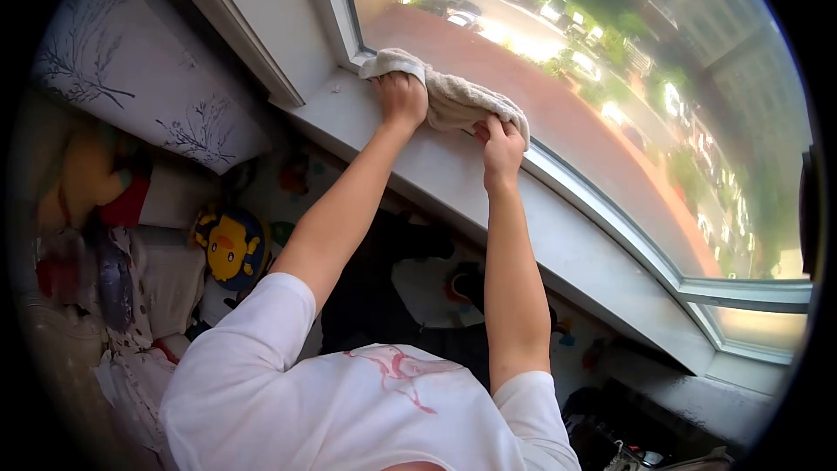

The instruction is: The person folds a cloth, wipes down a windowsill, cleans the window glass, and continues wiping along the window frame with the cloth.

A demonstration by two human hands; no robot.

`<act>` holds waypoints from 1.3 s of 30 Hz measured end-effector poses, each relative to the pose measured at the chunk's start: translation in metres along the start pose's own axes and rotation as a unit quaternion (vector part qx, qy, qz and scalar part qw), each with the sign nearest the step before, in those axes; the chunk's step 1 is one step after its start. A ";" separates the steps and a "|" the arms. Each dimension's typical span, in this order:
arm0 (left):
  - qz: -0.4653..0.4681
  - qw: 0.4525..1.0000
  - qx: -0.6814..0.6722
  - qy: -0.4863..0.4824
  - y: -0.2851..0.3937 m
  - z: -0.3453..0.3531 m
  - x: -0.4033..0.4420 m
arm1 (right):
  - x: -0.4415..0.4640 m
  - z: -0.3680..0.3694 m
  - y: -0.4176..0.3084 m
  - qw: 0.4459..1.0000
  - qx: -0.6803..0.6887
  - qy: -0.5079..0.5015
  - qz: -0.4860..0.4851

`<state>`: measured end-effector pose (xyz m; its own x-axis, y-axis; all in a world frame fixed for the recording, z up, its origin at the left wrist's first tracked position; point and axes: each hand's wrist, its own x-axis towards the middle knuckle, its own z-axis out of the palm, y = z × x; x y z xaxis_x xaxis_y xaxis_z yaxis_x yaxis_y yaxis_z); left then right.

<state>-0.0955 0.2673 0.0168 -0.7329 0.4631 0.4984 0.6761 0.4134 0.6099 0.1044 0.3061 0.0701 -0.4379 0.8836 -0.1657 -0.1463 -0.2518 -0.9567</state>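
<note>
A beige, fluffy cloth [453, 102] lies bunched along the bottom edge of the window frame, above the white sill [558, 222]. My left hand [402, 98] grips the cloth's left end, near the corner of the frame, with its fingers curled into the fabric. At the right end, my right hand [503, 150] pinches the cloth between thumb and fingers. The stretch of cloth between my hands looks twisted and rests against the frame. Part of my left fingers is hidden by the fabric.
Beyond the window glass [567, 113] are parked cars and trees. A patterned curtain [148, 70] hangs at the left. Below it are a yellow and blue toy [230, 249] and piled fabrics [122, 296]. Dark items [628, 436] sit at the lower right.
</note>
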 end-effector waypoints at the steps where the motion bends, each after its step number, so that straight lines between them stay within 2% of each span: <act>1: 0.006 1.000 -0.008 -0.029 0.011 -0.004 -0.009 | 0.000 -0.004 -0.001 1.000 -0.009 0.009 -0.011; 2: 0.059 0.996 0.021 -0.057 0.035 -0.016 -0.021 | -0.001 -0.010 -0.005 0.999 -0.017 0.021 -0.025; 4: -0.021 0.977 -0.185 -0.102 0.083 -0.028 -0.052 | -0.020 -0.017 -0.012 0.996 0.040 0.044 -0.062; 5: -0.059 0.948 -0.282 -0.136 0.108 -0.034 -0.068 | -0.030 -0.021 -0.015 0.992 0.072 0.063 -0.084; 6: -0.080 0.915 -0.330 -0.220 0.136 -0.050 -0.085 | -0.041 -0.027 -0.016 0.987 0.072 0.081 -0.121; 7: -0.104 0.872 -0.368 -0.305 0.158 -0.061 -0.102 | -0.034 -0.045 0.011 0.980 0.026 0.161 -0.110; 8: -0.154 0.830 -0.392 -0.365 0.169 -0.054 -0.120 | -0.044 -0.060 0.010 0.974 0.057 0.179 -0.128; 9: -0.164 0.795 -0.429 -0.397 0.178 -0.051 -0.134 | -0.054 -0.075 0.007 0.967 0.084 0.192 -0.146; 11: -0.189 0.719 -0.501 -0.444 0.199 -0.049 -0.151 | -0.084 -0.103 -0.013 0.962 0.120 0.164 -0.185; 15: -0.164 0.634 -0.505 -0.563 0.225 -0.054 -0.153 | -0.120 -0.167 -0.018 0.947 0.179 0.075 -0.254; 16: -0.172 0.594 -0.540 -0.571 0.238 -0.059 -0.154 | -0.127 -0.181 -0.023 0.934 0.265 0.004 -0.239; 19: -0.214 0.524 -0.537 -0.626 0.271 -0.074 -0.162 | -0.147 -0.200 -0.025 0.970 0.088 0.030 -0.223; 20: -0.202 0.534 -0.493 -0.657 0.273 -0.071 -0.165 | -0.152 -0.196 -0.026 0.973 0.071 0.051 -0.212; 23: -0.103 0.617 -0.373 -0.685 0.278 -0.076 -0.159 | -0.156 -0.201 -0.011 0.981 0.090 0.133 -0.104; 25: 0.036 0.652 -0.372 -0.660 0.247 -0.067 -0.137 | -0.158 -0.211 0.001 0.947 0.243 0.172 -0.121; 27: -0.017 0.753 -0.403 -0.520 0.209 -0.087 -0.124 | -0.162 -0.229 -0.002 0.888 0.402 0.187 -0.120; 29: -0.065 0.849 -0.463 -0.247 0.120 -0.094 -0.120 | -0.161 -0.263 -0.010 0.879 0.410 0.199 -0.143; 31: -0.135 0.887 -0.440 0.042 0.019 -0.106 -0.117 | -0.166 -0.282 -0.056 0.879 0.370 0.228 -0.195; 32: -0.215 0.898 -0.359 0.132 -0.018 -0.119 -0.112 | -0.166 -0.295 -0.081 0.870 0.372 0.235 -0.223; 33: -0.327 0.865 -0.329 0.192 -0.046 -0.130 -0.107 | -0.164 -0.308 -0.108 0.860 0.373 0.241 -0.252; 34: -0.444 0.822 -0.302 0.190 -0.079 -0.141 -0.097 | -0.159 -0.317 -0.139 0.848 0.351 0.283 -0.280; 35: -0.447 0.815 -0.338 0.150 -0.118 -0.143 -0.093 | -0.146 -0.333 -0.165 0.832 0.301 0.309 -0.350; 37: -0.525 0.750 -0.350 0.198 -0.080 -0.149 -0.079 | -0.140 -0.307 -0.243 0.773 0.207 0.383 -0.461; 39: -0.570 0.685 -0.420 0.171 -0.075 -0.136 -0.059 | -0.124 -0.283 -0.307 0.687 0.114 0.465 -0.546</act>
<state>-0.1130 0.1023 0.0256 -0.8201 -0.0559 -0.5694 -0.5278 -0.3102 0.7907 0.4548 0.3850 0.3166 0.7850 0.4371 0.4389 -0.1179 0.8011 -0.5868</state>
